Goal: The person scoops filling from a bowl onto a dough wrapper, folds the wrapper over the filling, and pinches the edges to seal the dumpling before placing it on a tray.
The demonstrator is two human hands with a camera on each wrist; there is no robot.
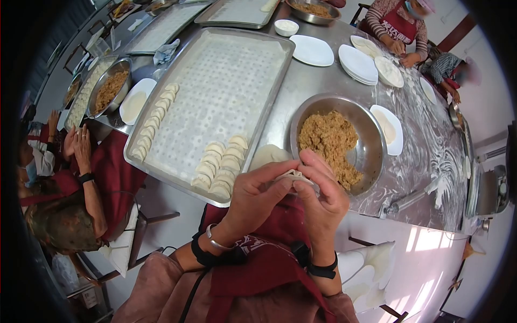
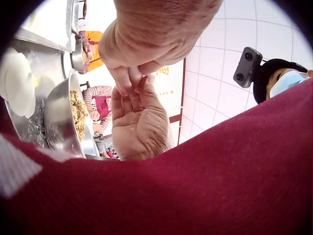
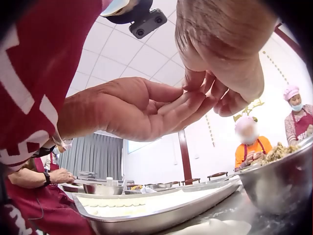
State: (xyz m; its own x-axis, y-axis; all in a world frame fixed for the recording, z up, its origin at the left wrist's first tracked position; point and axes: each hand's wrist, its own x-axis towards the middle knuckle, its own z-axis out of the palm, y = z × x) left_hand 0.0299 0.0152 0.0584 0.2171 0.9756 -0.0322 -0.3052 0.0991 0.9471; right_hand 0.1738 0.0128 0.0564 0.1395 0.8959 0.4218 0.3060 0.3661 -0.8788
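In the head view a pale dumpling [image 1: 293, 175] is pinched between both hands at the table's near edge. The left hand [image 1: 257, 196] holds its left side, thumb and fingers bent round it; the right hand [image 1: 323, 199] pinches the other side. Both wrist views show the left hand [image 2: 159, 34] and right hand [image 2: 139, 122] meeting at the fingertips, hiding the dumpling. Just beyond the hands stands a steel bowl [image 1: 372, 156] of brown filling [image 1: 328, 140]. Flat wrappers [image 1: 269, 155] lie left of the bowl.
Left of the hands, a large perforated tray [image 1: 215, 81] holds rows of finished dumplings [image 1: 219, 167]. White plates [image 1: 312, 51], a small bowl of flour [image 1: 286, 27] and a plate with a wrapper [image 1: 388, 129] stand farther back. Flour streaks the right side; other people work around the table.
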